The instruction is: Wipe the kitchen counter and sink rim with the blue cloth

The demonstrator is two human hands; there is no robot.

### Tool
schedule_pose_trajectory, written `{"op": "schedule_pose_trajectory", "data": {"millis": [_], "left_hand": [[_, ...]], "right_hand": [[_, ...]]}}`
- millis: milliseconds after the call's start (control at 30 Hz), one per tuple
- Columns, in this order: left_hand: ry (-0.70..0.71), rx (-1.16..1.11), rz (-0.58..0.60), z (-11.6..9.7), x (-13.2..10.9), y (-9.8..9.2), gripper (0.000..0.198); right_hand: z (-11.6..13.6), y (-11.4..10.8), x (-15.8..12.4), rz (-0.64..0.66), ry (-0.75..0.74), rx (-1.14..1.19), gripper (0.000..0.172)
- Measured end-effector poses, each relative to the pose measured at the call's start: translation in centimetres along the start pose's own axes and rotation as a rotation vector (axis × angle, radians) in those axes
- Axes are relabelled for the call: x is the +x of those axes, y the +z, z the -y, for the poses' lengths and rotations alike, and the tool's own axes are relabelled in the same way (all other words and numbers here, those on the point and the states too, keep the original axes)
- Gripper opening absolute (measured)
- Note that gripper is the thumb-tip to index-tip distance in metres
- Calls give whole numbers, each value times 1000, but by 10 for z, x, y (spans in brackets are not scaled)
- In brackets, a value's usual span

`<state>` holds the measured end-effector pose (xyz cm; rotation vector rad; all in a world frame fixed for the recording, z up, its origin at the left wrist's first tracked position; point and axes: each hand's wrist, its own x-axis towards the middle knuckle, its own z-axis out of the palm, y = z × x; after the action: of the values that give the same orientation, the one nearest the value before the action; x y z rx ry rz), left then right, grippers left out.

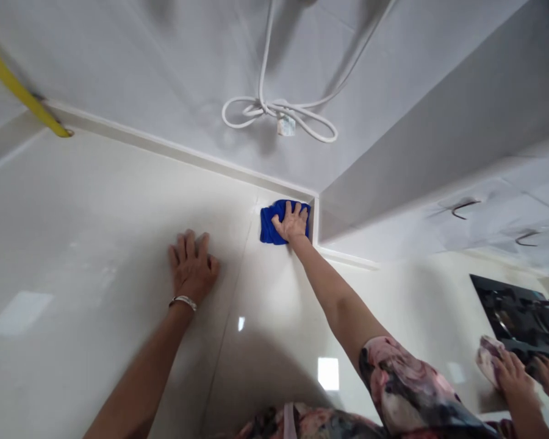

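Note:
A folded blue cloth (269,227) lies in the inner corner of the glossy white countertop (119,201). On top of it my right hand (293,224) presses flat, fingers spread, close to the raised edge strip at the wall. To the left, my left hand (193,268) rests palm down on the bare counter with its fingers apart, holding nothing. A bracelet (183,302) circles the left wrist.
A looped white cable (263,108) hangs against the wall above the corner. At upper left is a yellow hose (22,91). Hooks (465,208) stick out at right. Beyond, another person's hand holds a pale cloth (489,361) beside a black stove (516,311).

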<state>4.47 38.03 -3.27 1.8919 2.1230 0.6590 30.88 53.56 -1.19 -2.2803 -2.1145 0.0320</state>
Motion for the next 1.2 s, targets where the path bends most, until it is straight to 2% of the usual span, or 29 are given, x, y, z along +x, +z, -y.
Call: {"op": "schedule_pose_trajectory", "data": {"millis": [133,267,433,533,600,700,867,967,1067,1133,1200], "left_hand": [[-9,17,46,0,-1,-3,67],[-20,14,67,-2,0,-1,68],[-56,26,57,-9,5,5,73],[-53,59,52,-11,7,4,71],[-46,78,44,-11,7,2,69],[-37,83,13,-10,8,2,67],[-26,69,-21,-9,9,5,64],[-34,58,-17,-9,10,6,65],[-54,40,11,-9,10,6,67],[-59,29,26,-10,11,6,68],[-60,24,32,-10,11,7,68]], "right_hand": [[-5,0,22,15,-2,11,77],[-4,1,21,12,-48,26,78],[25,4,12,75,-492,144,76],[48,6,-5,68,-591,223,76],[57,8,-29,63,-651,276,76],[58,15,-81,53,-730,350,77],[36,22,-178,24,-684,437,78],[8,21,-235,13,-630,440,79],[-31,21,-288,7,-583,399,79],[-60,21,-314,1,-582,368,79],[-85,20,-328,1,-610,338,79]]}}
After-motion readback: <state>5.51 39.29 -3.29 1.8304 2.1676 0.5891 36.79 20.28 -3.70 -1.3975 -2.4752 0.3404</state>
